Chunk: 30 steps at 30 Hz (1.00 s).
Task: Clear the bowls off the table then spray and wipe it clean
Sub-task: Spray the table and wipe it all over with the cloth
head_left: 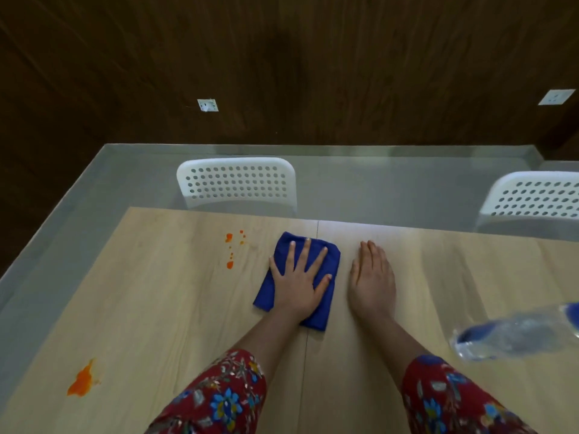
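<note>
left hand (297,285): fingers spread flat, pressing on blue cloth (326,261)
right hand (372,281): flat, palm down on table (163,308), holds nothing, just right of cloth
stains: orange drops (230,250) left of cloth, orange blot (82,379) near-left
spray bottle (513,336): lying at right edge, blurred

The head-worn camera looks forward and down, close over the table (156,308).

Folded blue cloth (334,261) flat on table (156,308)
</note>
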Available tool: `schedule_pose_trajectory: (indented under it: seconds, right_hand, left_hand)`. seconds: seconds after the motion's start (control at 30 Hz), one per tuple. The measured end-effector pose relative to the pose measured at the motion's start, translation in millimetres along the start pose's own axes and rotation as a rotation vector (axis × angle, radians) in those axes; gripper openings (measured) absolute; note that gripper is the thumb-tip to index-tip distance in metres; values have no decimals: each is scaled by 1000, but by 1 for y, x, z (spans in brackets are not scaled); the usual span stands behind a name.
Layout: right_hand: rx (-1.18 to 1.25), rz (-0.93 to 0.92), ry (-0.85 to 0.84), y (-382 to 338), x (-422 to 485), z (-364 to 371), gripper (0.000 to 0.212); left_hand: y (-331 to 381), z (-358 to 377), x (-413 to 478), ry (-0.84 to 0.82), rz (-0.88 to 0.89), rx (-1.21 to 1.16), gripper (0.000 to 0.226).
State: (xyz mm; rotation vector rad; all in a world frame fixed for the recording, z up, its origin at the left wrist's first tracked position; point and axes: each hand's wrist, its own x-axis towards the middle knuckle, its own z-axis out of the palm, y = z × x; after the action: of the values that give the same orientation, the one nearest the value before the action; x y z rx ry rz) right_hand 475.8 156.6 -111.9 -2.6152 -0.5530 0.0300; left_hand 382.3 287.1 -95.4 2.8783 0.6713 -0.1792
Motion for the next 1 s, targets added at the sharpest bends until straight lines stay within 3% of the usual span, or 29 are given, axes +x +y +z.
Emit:
schedule_pose_trajectory:
  seconds: [0.27,0.33,0.47,0.67,0.77,0.9,1.0]
  right_hand:
    - [-101,10,-2,-1,5,5,60]
    - [-93,4,-5,-2,6,4,63]
    - [-69,6,-44,-1,2,-1,64]
    - [-61,-3,-89,0,0,0,61]
    - [-64,-8,-92,0,3,0,62]
    - [-49,2,-73,-1,3,-1,61]
    - [-72,-12,-60,0,3,-2,62]
  left_hand:
    - [8,-6,79,61,35,-74,66]
    - [9,-11,95,38,29,-94,56]
    - [-3,-17,94,49,37,-99,54]
    - [-96,-23,81,114,-313,-122,55]
    - [-80,-21,90,137,-379,-118,56]
    - [-8,-8,70,87,-65,-137,58]
    - [-16,2,14,24,164,-100,63]
